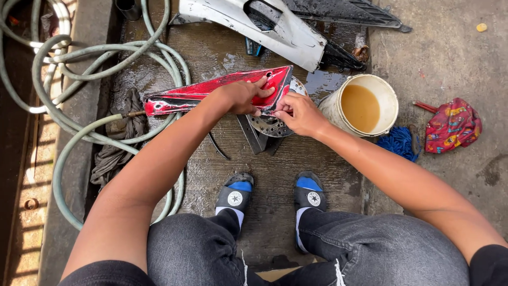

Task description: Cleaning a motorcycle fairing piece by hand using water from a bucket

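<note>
Both hands hold a red panel (211, 90) over the wet floor (222, 169), just beyond the feet. The left hand (244, 97) lies across its face; the right hand (299, 113) pinches its right end, perhaps with a cloth. A bucket (365, 106) stands right.

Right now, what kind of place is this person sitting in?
Probably an outdoor wash spot for motorbike parts. The left hand and right hand hold a red panel over wet concrete ground; a coiled hose, a bucket of brown water and a white panel lie around.
</note>
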